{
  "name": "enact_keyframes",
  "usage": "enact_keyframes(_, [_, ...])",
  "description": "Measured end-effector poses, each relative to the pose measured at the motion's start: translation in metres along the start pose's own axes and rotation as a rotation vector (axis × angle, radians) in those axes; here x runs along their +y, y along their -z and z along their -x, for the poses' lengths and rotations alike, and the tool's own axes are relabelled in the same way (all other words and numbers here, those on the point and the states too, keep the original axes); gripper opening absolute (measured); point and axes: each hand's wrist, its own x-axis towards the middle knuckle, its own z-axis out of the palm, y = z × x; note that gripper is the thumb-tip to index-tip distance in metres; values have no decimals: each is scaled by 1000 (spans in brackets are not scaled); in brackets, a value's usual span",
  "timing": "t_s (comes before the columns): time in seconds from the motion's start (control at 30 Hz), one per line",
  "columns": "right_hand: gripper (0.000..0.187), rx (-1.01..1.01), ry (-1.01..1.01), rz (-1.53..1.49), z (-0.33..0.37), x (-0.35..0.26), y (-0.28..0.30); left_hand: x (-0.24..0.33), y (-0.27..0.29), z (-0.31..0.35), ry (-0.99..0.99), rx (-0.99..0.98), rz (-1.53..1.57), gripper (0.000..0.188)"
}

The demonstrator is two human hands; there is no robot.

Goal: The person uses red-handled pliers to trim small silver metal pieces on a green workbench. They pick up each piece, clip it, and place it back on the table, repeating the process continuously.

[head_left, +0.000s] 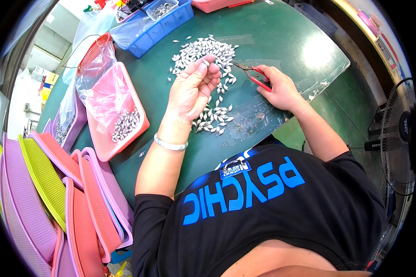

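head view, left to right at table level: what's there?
Stacked mesh trays → pink tray holding small silvery pieces → left hand pinching one piece → red-handled cutters → right hand → black fan.

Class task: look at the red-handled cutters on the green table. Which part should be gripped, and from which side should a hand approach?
Grip the two red handles, probably from the right, as the right hand does. The cutters lie with their thin metal jaws pointing left toward the pile of small silver parts, so the handles form the near, blunt, padded end.
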Motion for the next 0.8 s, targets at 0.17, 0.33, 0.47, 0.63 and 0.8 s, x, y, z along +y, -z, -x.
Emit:
enact_keyframes(0.17, [53,10,0,32,0,-1,-2,0,0,0,12,0,8,25])
enact_keyframes(0.33, [52,11,-4,53,0,-1,-2,1,-1,0,23,-5,15,23])
enact_keyframes(0.47, [52,14,-6,59,0,-2,-3,1,-6,1,12,67,-23,23])
enact_keyframes(0.63, [53,14,-6,71,1,-2,-3,2,-5,2,8,89,-29,20])
enact_keyframes(0.8, [54,26,-2,81,1,-3,-3,0,0,1,-15,35,3,18])
